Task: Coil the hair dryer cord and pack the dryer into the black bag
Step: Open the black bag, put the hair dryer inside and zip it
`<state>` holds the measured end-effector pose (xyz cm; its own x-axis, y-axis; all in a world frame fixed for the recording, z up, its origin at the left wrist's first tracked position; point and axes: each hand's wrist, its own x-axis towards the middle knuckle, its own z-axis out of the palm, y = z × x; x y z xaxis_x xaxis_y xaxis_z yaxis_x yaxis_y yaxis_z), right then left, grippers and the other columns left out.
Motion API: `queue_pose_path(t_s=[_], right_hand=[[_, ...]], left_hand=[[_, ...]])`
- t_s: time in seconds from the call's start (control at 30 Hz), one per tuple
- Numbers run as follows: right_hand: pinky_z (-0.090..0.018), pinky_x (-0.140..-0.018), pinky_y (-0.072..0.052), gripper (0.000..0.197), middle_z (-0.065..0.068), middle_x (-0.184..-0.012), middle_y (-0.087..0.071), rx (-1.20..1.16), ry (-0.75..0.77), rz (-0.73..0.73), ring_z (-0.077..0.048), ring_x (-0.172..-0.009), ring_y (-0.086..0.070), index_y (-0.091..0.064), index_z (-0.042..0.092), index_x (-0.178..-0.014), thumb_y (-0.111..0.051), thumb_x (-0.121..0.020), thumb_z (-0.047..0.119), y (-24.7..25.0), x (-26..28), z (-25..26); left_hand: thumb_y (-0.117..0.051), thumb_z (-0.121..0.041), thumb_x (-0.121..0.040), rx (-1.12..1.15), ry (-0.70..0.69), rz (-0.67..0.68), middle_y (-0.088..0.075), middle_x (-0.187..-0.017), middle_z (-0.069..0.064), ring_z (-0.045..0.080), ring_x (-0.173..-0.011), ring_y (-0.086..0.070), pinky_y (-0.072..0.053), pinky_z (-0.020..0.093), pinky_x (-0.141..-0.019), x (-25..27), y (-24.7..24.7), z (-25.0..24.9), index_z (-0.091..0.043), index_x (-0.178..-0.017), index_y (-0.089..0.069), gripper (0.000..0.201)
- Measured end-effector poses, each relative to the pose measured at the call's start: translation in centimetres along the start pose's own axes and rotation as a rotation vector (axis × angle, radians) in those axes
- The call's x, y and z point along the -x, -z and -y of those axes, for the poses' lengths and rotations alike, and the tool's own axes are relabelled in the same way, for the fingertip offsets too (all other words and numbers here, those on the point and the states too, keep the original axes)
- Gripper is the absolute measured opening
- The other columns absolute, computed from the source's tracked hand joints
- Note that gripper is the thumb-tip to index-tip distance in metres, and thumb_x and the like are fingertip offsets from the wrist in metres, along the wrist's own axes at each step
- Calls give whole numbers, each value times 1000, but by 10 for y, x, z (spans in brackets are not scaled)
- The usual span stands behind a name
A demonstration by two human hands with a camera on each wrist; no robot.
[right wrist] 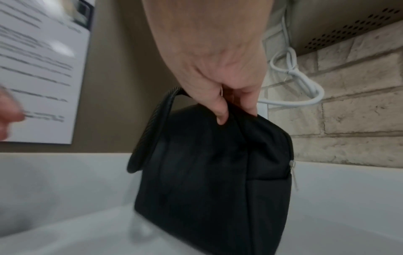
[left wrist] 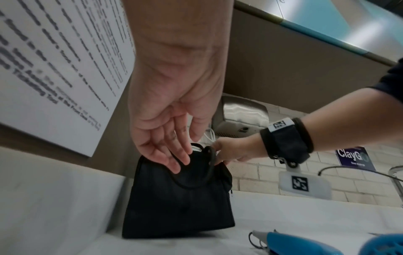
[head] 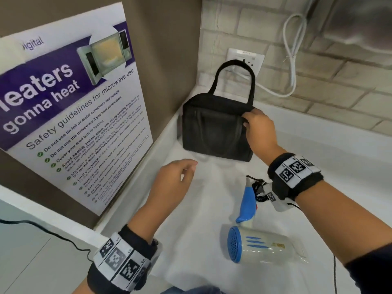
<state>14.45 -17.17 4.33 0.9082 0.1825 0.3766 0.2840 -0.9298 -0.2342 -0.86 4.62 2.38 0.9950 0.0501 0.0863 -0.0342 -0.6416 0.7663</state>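
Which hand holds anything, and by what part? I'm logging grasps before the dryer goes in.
The right hand pinches the black bag at its top right corner. The left hand holds nothing.

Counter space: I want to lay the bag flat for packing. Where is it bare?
Bare white counter lies between the left hand, black bag and hair dryer. It is crowded by the right hand, where the coiled cord sits.
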Motion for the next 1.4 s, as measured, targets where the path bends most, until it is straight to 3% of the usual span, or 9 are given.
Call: queue_pose_path(t_s=[0.2, 0.33, 0.5, 0.7, 0.8, 0.93, 1.07, 1.2, 1.4], right_hand=[[-32, -74, -50, 22, -11, -92, -62, -244, 146, -95, -25, -82, -60, -69, 6, -92, -58, -77, -4, 20, 47, 4], [-18, -82, -47, 22, -6, -94, -61, -383, 208, -57, -15, -88, -58, -69, 10, -97, -64, -78, 0, 20, 73, 12], [-20, -90, -48, 20, -8, -99, -62, -505, 306, -39, -15, -95, -59, -70, 7, -99, -65, -81, 1, 14, 90, 25], [-18, -101, -43, 34, -3, -109, -63, -671, 268, 250, -8, -116, -58, -70, 11, -98, -52, -85, -14, 8, 91, 19], [-22, -104, -41, 51, -2, -111, -64, -792, 26, 250, -10, -115, -57, -72, 16, -95, -37, -80, -19, 13, 77, 15], [-30, -100, -43, 29, 4, -119, -62, -828, -394, 377, -13, -114, -55, -66, 21, -109, -43, -95, 13, 11, 59, 14], [-30, -89, -49, 28, -2, -118, -62, -910, -649, 500, -20, -108, -59, -63, 15, -112, -47, -95, 28, 10, 34, 13], [-26, -64, -52, 24, -6, -91, -58, -892, -803, 751, -17, -76, -58, -57, 11, -100, -44, -98, 31, 3, 22, 16], [-19, -53, -54, 22, -7, -80, -58, -1115, -1061, 721, -13, -68, -55, -60, 10, -86, -54, -93, 29, -16, 14, -4]], left_hand=[[-53, -28, -93, 60, -108, -192, -69, -91, -11, 1, -81, -60, -42, 8, -71, 2, 22, -24, -23, -96, -70, 18], [-55, -30, -91, 22, -176, -301, -64, -90, -11, 4, -86, -56, -40, 7, -73, 6, 36, -30, -21, -93, -68, 16], [-65, -29, -84, -37, -122, -250, -47, -116, -4, 12, -110, -46, -35, 16, -90, 2, 37, -19, -30, -93, -68, 9], [-66, -43, -81, -30, 16, -132, -43, -130, -1, 15, -116, -46, -37, 26, -94, 3, 30, -1, -35, -108, -62, 28], [-62, -41, -85, -44, -10, -131, -62, -105, -6, 11, -96, -57, -42, 20, -81, 1, 29, -2, -24, -106, -65, 27], [-58, -39, -88, -57, -36, -146, -61, -79, -9, 8, -77, -58, -36, 11, -63, -2, 26, -4, -22, -90, -62, 17], [-58, -39, -88, -54, -45, -136, -62, -79, -6, 10, -76, -58, -37, 14, -64, -5, 22, -5, -22, -88, -60, 17], [-56, -39, -89, -44, -41, -131, -64, -83, -4, 11, -79, -59, -39, 15, -66, -6, 22, -4, -21, -92, -60, 19], [-51, -43, -91, -26, -34, -146, -63, -76, -7, 5, -74, -59, -38, 12, -60, -4, 25, -1, -20, -90, -62, 25]])
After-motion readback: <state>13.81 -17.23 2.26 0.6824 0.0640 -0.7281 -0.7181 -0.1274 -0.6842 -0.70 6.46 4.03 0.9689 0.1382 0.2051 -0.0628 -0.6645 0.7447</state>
